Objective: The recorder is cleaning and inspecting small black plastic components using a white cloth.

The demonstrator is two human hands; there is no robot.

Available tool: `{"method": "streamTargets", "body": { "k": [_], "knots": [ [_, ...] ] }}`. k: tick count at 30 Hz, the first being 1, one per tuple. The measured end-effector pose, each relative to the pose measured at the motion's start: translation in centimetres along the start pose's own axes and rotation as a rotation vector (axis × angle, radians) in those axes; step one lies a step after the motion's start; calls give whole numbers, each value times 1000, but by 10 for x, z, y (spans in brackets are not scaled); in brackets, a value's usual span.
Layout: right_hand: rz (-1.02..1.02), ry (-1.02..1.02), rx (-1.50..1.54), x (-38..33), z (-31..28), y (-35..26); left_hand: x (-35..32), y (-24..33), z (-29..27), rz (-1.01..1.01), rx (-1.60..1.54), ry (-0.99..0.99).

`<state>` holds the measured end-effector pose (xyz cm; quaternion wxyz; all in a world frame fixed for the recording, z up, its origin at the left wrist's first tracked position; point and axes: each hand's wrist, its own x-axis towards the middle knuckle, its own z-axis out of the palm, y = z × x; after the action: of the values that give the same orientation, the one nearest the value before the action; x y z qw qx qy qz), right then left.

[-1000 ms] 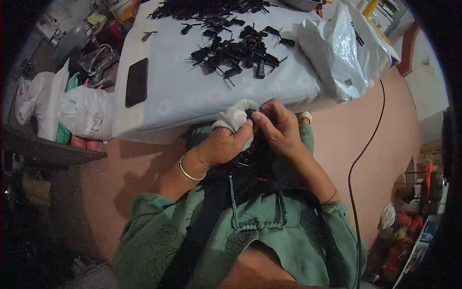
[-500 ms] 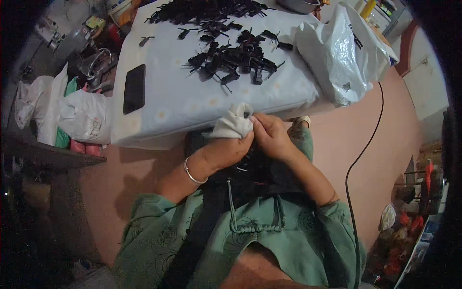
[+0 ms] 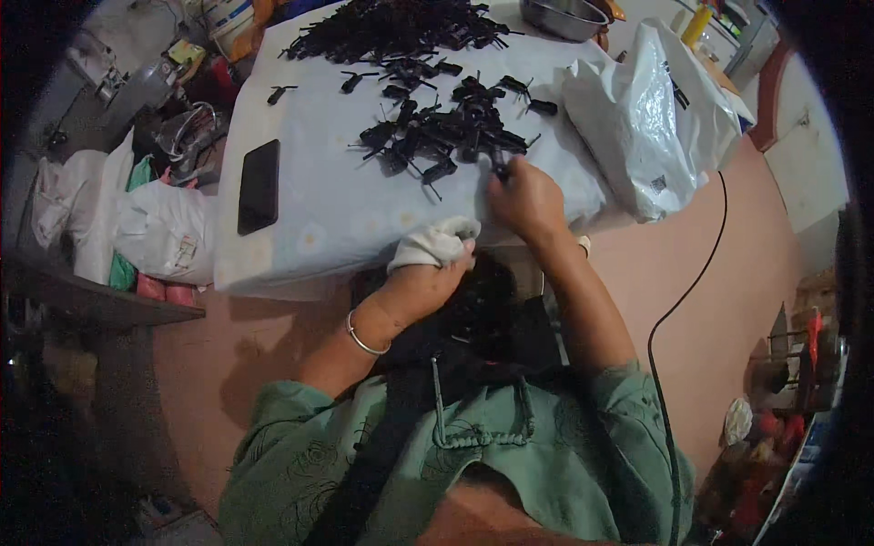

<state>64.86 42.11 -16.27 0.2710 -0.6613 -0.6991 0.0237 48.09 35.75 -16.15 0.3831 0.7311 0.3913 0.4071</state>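
White cloth bunched tight in my left hand, at near edge of table. Soft, light, easy to squeeze. My right hand curled on small black part beside black pile. Looks stiff, light; pinch its body.

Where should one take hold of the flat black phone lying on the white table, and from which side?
Grip the flat black phone by its two long edges, coming from above. It lies flat, face up, apart from the small black plastic parts, near the table's left edge, so both sides look free.
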Motion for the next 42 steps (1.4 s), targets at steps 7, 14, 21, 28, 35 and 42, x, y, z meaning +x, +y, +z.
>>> {"method": "streamTargets", "body": {
  "k": [7,14,21,28,35,42],
  "knots": [
    [-102,-98,722,-41,-32,-2,4,-11,-17,-603,-1203,-198],
    [-539,-191,599,-49,-57,-21,3,5,-3,-544,-1031,55],
    [-141,-51,689,-58,-36,-37,-5,15,3,-129,-492,63],
    [-76,-339,856,-64,-37,-26,-7,11,-1,-214,-375,69],
    [6,-283,934,-75,-5,-25,-6,14,5,164,278,215],
    [94,-284,1154,-77,9,-31,-6,2,8,322,451,188]
  ]
}}
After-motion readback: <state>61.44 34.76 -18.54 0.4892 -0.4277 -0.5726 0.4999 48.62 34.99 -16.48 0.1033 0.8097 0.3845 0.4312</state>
